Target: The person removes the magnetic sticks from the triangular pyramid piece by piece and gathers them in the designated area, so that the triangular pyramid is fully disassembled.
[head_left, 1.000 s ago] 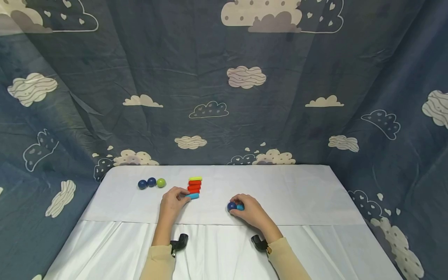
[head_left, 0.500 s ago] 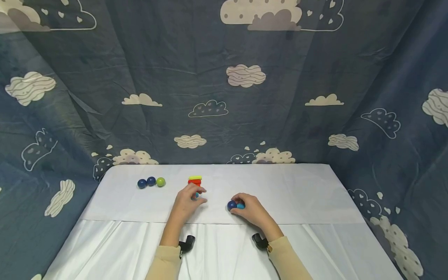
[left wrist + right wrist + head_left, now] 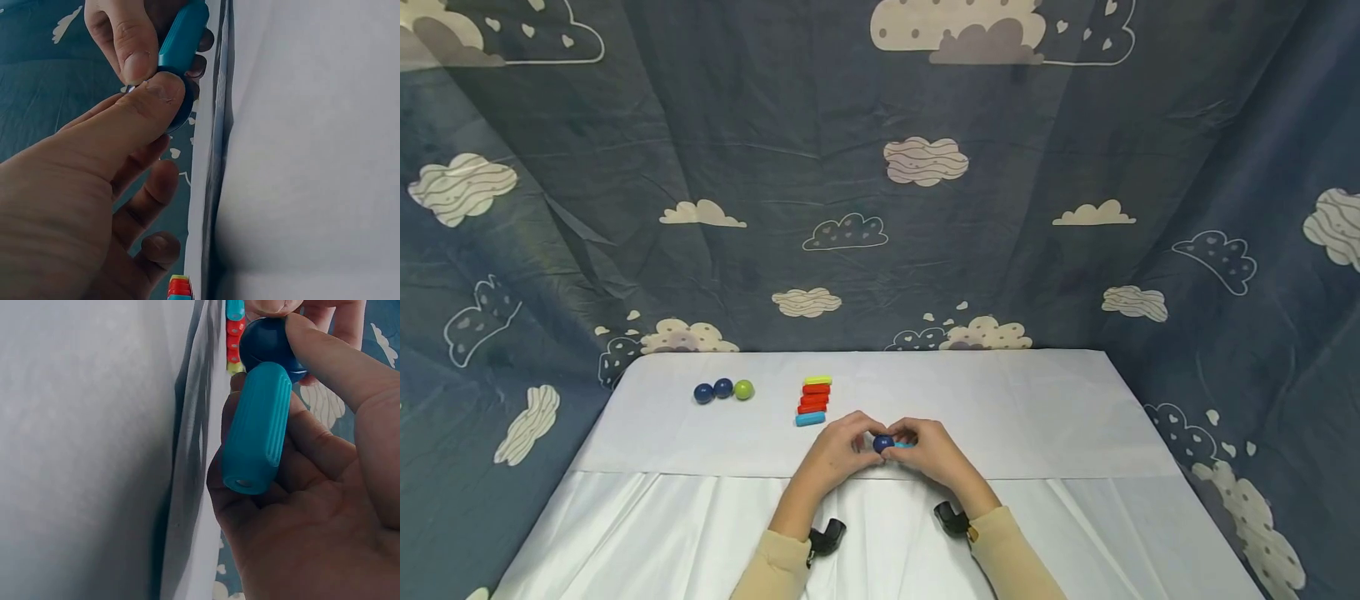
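Note:
At the table's middle my two hands meet around a dark blue ball [image 3: 883, 443] joined to the end of a teal ribbed stick [image 3: 903, 446]. My right hand [image 3: 912, 437] cradles the teal stick [image 3: 256, 425] in its curled fingers, its thumb lying along the ball [image 3: 265, 339]. My left hand [image 3: 865, 438] pinches the same ball [image 3: 183, 115] between thumb and fingertip. In the left wrist view the stick [image 3: 184, 37] sits under the right hand's fingertips.
A flat row of sticks [image 3: 813, 400], yellow, red and blue, lies just left of my hands. Two dark blue balls [image 3: 712, 391] and a green ball [image 3: 744, 389] sit further left. A white cloth covers the table [image 3: 1037, 417]; a cloud-print curtain surrounds it.
My left hand left the row of sticks and moved right to the ball. The right hand shifted slightly left with the stick and ball.

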The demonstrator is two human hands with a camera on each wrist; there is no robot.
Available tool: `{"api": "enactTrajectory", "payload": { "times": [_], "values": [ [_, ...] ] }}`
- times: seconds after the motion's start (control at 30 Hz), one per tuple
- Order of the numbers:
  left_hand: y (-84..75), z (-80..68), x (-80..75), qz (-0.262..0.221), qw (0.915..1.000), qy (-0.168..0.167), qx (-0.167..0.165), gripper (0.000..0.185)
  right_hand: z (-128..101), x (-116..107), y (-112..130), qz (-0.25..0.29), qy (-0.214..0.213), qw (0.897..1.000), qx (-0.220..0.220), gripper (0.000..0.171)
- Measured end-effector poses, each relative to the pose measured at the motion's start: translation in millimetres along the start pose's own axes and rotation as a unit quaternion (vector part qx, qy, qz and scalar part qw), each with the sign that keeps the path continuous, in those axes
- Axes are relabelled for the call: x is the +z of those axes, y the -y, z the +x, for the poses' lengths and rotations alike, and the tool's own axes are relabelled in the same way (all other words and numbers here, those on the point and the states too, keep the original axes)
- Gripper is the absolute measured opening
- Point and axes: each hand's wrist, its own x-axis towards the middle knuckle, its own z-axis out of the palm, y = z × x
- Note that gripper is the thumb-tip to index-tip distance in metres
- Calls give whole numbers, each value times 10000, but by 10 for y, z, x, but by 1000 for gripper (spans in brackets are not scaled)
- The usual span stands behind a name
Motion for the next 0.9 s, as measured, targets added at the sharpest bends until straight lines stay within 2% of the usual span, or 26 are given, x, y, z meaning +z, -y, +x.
{"api": "enactTrajectory", "payload": {
  "times": [0.23,0.43,0.6,0.77,0.9],
  "values": [
    [7,-5,7,48,9999,-57,77,33,22,-3,-26,83,49,10000,-17,34],
    [72,-11,-38,-23,9998,-213,-5,33,19,-29,-102,21,51,10000,28,25],
    [129,-22,-104,-180,9985,-384,-349,30,8,-82,-146,255,-95,9994,237,20],
    [126,-28,-144,-310,9962,-362,-729,27,15,-101,-185,485,-186,9982,308,18],
    [136,-29,-142,-403,9952,-344,-824,26,25,-96,-210,601,-191,9975,323,18]
  ]
}}
